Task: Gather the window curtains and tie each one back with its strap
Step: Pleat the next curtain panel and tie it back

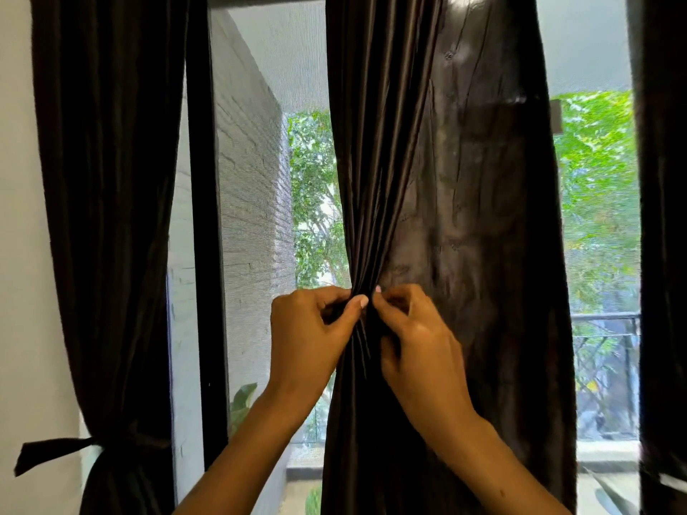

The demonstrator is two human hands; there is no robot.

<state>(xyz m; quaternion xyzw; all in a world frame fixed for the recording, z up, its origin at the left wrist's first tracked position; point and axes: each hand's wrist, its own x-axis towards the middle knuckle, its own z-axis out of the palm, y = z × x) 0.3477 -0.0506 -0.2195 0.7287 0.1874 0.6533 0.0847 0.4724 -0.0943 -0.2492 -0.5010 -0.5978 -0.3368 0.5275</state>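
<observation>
A dark brown middle curtain hangs in front of the window. My left hand pinches a bunch of its folds at the left edge. My right hand pinches the same folds right beside it, thumbs nearly touching. The fabric above the hands draws into tight pleats. At the far left a second dark curtain is gathered low and tied with its strap, whose loose end sticks out to the left. No strap for the middle curtain is visible.
A black window frame post stands between the two curtains. Another dark curtain hangs at the right edge. Behind the insect screen are a brick wall, trees and a balcony railing. A white wall is at left.
</observation>
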